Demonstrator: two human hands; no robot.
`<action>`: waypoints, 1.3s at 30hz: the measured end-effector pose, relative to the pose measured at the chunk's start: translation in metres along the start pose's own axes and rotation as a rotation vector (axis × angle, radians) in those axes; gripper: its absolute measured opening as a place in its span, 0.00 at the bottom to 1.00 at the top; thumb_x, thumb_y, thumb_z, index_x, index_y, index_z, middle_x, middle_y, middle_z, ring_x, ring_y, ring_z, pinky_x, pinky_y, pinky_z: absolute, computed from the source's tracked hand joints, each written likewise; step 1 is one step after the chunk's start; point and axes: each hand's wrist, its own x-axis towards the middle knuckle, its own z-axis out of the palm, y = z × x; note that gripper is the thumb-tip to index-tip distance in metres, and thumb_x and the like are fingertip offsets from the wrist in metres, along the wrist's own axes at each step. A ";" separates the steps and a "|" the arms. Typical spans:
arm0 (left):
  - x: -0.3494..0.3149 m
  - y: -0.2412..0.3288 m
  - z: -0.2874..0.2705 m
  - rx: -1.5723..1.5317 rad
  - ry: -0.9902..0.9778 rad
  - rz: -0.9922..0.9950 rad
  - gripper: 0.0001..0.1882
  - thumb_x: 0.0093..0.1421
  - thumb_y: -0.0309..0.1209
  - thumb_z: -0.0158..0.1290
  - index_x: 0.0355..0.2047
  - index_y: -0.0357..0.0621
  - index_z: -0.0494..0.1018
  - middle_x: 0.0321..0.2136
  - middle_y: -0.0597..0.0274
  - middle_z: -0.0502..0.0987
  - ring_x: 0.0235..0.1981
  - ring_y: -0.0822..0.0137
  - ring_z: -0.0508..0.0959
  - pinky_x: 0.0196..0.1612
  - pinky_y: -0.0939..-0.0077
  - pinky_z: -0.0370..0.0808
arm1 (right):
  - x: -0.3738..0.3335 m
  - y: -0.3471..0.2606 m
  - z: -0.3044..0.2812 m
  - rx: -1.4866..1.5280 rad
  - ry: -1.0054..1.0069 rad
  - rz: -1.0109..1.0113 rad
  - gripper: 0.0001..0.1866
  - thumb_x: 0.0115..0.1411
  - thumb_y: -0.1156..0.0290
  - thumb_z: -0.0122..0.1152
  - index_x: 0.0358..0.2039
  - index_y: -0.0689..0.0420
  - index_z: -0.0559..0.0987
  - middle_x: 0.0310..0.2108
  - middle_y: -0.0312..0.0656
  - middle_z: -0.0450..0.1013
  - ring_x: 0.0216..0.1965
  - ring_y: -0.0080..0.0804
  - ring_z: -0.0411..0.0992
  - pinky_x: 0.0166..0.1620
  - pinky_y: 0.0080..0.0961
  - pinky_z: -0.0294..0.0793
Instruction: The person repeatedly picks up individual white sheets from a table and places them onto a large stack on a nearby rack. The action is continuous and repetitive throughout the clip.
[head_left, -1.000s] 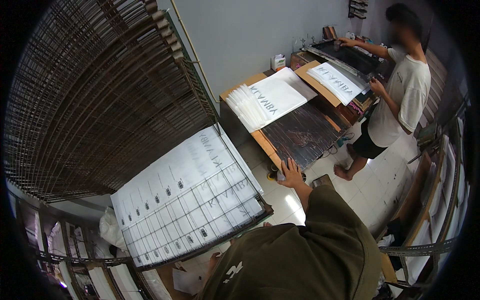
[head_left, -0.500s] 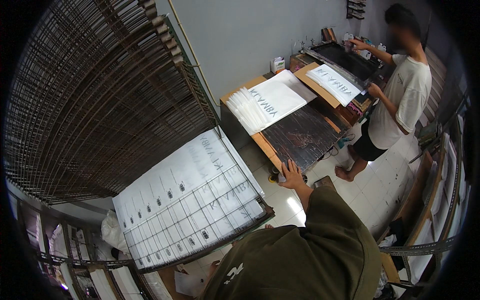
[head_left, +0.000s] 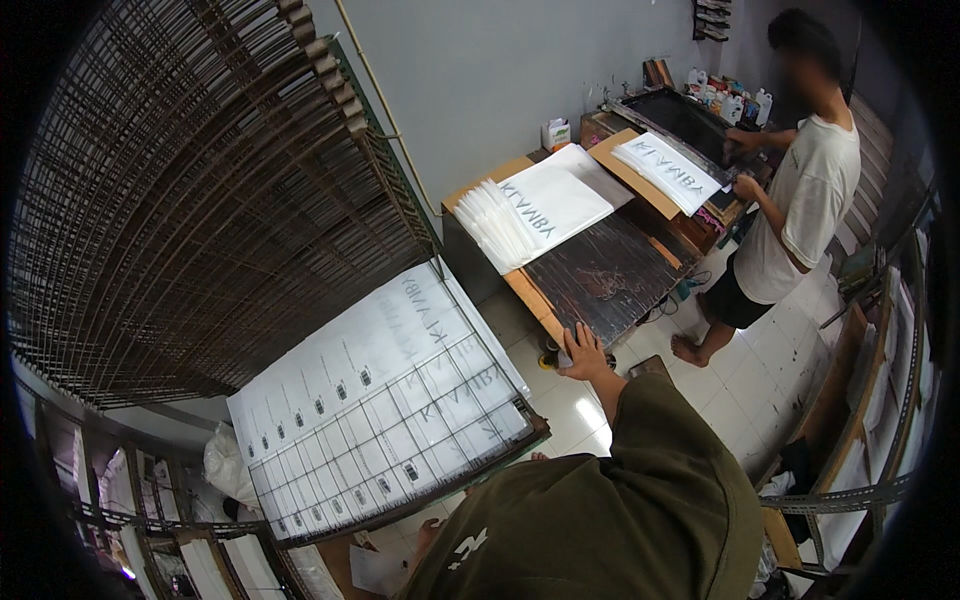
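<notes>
My right hand (head_left: 583,352) rests with its fingers spread on the near corner of a worktable, by the wooden edge strip (head_left: 535,306) along its dark, scuffed top (head_left: 605,275). It holds nothing. On the far part of that table lies a fanned stack of white translucent bags (head_left: 570,190) with dark lettering. My left hand does not show clearly. To the left, printed translucent sheets (head_left: 375,400) lie on a wire-grid drying rack (head_left: 530,430), whose upper wire shelves (head_left: 230,200) are tilted up.
Across the table a co-worker (head_left: 815,200) stands barefoot at a dark printing frame (head_left: 680,120). Beside it another stack of printed bags (head_left: 665,170) lies on brown board. Bottles (head_left: 735,105) stand behind. Metal shelving (head_left: 850,495) with boards lines the right.
The co-worker's far hand has come from the frame's far end back toward the near side. My right hand stays on the table corner.
</notes>
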 end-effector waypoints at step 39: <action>0.022 -0.023 0.017 -0.004 -0.069 0.143 0.23 0.53 0.45 0.53 0.43 0.41 0.72 0.41 0.55 0.75 0.40 0.60 0.76 0.46 0.70 0.71 | -0.001 -0.002 -0.004 -0.016 -0.026 0.021 0.58 0.37 0.42 0.63 0.63 0.50 0.43 0.64 0.52 0.32 0.65 0.47 0.32 0.62 0.48 0.36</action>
